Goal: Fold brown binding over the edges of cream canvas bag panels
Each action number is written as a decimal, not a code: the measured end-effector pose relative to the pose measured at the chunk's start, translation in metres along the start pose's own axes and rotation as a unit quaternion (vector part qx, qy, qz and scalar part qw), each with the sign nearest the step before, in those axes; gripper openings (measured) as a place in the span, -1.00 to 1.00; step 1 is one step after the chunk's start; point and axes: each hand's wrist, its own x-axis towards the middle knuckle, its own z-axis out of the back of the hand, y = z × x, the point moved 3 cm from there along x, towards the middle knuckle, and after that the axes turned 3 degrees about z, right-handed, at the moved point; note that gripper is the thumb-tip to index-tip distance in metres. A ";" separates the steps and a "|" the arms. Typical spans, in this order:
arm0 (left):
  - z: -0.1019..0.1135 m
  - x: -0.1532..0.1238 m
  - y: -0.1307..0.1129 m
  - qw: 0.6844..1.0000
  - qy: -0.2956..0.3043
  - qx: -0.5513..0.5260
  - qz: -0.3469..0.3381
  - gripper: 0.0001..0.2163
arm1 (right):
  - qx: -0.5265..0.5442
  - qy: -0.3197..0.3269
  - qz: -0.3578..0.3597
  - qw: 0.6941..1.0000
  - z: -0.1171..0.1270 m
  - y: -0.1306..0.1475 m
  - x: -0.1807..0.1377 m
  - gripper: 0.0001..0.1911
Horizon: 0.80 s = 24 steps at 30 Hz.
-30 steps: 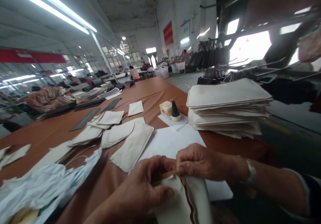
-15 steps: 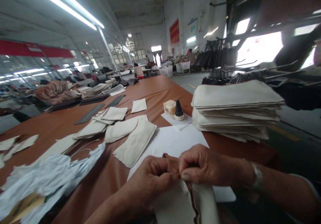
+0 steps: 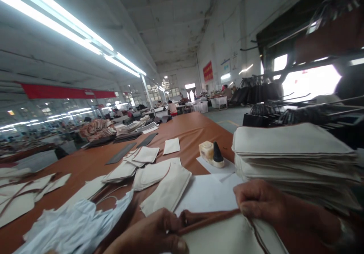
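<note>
Low in the view, a cream fabric piece with brown edging [image 3: 222, 235] is stretched between my two hands. My left hand [image 3: 160, 231] pinches its near-left corner, where brown material bunches up by the fingers. Its upper right corner is gripped by my right hand [image 3: 260, 201], thumb pressed against curled fingers. A brown-edged seam runs down the piece below that hand. The lower part is cut off by the frame. Beneath and beyond lies a white paper sheet [image 3: 203, 191], and a loose cream panel [image 3: 167, 191] rests partly on it.
A tall stack of cream panels [image 3: 290, 144] stands at right. A pale block [image 3: 206, 150] and a black cone [image 3: 217, 153] sit behind the paper. More cream pieces [image 3: 146, 154] and crumpled white cloth [image 3: 76, 223] cover the left of the brown-covered table [image 3: 190, 127]. Distant people work beyond.
My hands, close together before, have moved apart, drawing the brown-edged side of the fabric piece out straight. My right hand moved right, my left down and left. The camera view has tilted upward.
</note>
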 end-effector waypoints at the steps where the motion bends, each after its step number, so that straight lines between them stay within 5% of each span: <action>1: 0.000 -0.001 -0.005 1.000 -0.016 0.002 -0.018 -0.56 | -0.042 0.025 -0.014 0.999 0.003 -0.003 0.001 -0.56; 4: -0.018 0.007 -0.026 0.997 -0.043 0.047 -0.048 -0.62 | -0.126 0.046 0.002 0.991 -0.004 0.004 0.011 -0.63; 8: -0.044 0.025 -0.039 0.983 -0.074 0.145 -0.081 -0.75 | -0.059 0.054 0.039 0.996 -0.049 0.021 0.035 -0.52; 11: -0.039 0.026 -0.019 0.986 -0.064 0.136 -0.068 -0.77 | -0.060 0.035 -0.017 0.997 -0.076 0.000 0.048 -0.47; 14: -0.018 0.018 0.020 0.993 -0.032 0.116 -0.007 -0.75 | -0.116 0.042 0.020 0.992 -0.087 -0.023 0.050 -0.68; 19: 0.004 0.012 0.065 0.998 0.028 0.039 0.050 -0.60 | -0.120 0.022 0.080 0.989 -0.070 -0.017 0.042 -0.77; 24: 0.018 0.001 0.036 0.999 0.011 -0.040 -0.001 -0.61 | -0.081 -0.061 0.133 0.986 -0.020 -0.001 0.038 -0.68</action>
